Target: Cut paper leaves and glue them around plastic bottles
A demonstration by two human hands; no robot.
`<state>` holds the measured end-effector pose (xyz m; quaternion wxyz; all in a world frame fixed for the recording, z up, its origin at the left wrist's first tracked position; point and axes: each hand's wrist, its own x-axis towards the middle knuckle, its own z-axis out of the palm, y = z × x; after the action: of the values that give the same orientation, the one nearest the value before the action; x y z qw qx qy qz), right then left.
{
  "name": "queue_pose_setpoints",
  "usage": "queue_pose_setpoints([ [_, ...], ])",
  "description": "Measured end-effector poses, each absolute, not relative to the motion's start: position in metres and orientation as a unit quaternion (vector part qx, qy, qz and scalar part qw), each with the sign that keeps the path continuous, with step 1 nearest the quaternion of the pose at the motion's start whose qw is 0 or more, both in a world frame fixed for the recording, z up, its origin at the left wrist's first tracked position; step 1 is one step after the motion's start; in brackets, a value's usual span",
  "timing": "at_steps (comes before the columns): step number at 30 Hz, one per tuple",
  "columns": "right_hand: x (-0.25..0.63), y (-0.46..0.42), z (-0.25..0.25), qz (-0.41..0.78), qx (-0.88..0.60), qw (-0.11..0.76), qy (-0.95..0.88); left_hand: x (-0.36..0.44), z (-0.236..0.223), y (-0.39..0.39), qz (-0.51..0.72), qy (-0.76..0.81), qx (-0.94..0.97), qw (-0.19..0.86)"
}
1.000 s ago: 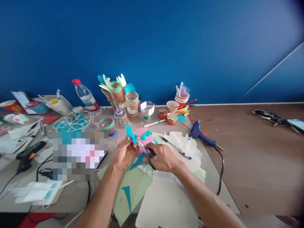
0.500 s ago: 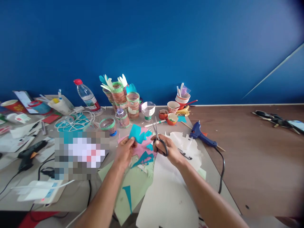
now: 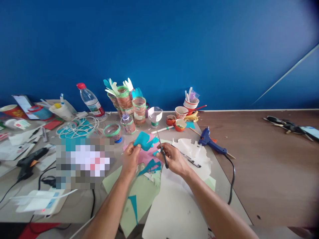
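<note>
Between thumb and fingers, my left hand (image 3: 131, 156) pinches a piece of teal paper (image 3: 144, 140) with a cut, notched edge. My right hand (image 3: 173, 157) grips a pair of scissors (image 3: 162, 151) with dark handles, its blades pointing up and away, just right of the teal paper. The blades look closed together and apart from the paper. Beneath both hands lie a pink sheet (image 3: 146, 156), teal scraps (image 3: 151, 167) and a light green sheet (image 3: 142, 192). A large white sheet (image 3: 176, 202) spreads under my right forearm.
Decorated bottles (image 3: 124, 99) with paper leaves stand by the blue wall. A blue glue gun (image 3: 211, 141) with a black cord lies at the right. Small cups (image 3: 179, 124), a water bottle (image 3: 91, 101), coiled white cable (image 3: 78, 127) and a black glue gun (image 3: 31, 162) surround the work area.
The scissors have turned and their blades have come together. They tilt left now, and the teal paper has turned slightly in my left hand.
</note>
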<state>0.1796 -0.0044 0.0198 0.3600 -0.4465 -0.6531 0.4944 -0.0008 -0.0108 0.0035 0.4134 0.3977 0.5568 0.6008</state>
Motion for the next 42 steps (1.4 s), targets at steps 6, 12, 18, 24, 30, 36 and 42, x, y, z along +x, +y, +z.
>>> queue_pose_setpoints([
  [6, 0.174, 0.001, 0.019, 0.569, -0.43, 0.47, -0.52, 0.0, 0.003, -0.011, 0.592, 0.559, 0.393, 0.426],
  [12, 0.176, 0.005, 0.02, 0.568, -0.395, 0.546, -0.472, 0.001, 0.005, -0.014, 0.564, 0.519, 0.436, 0.471],
  [18, 0.177, 0.005, 0.018, 0.544, -0.406, 0.533, -0.504, 0.004, 0.01, -0.018, 0.553, 0.499, 0.495, 0.447],
  [24, 0.176, 0.003, 0.019, 0.546, -0.412, 0.509, -0.523, 0.006, 0.013, -0.02, 0.525, 0.474, 0.488, 0.512],
  [30, 0.172, 0.003, 0.014, 0.546, -0.43, 0.559, -0.451, 0.004, 0.004, -0.02, 0.539, 0.406, 0.404, 0.617],
  [36, 0.167, 0.001, 0.009, 0.501, -0.465, 0.611, -0.4, 0.011, 0.012, -0.023, 0.479, 0.396, 0.469, 0.628],
  [42, 0.156, -0.006, 0.008, 0.505, -0.45, 0.6, -0.427, 0.014, 0.006, -0.021, 0.508, 0.445, 0.453, 0.582],
])
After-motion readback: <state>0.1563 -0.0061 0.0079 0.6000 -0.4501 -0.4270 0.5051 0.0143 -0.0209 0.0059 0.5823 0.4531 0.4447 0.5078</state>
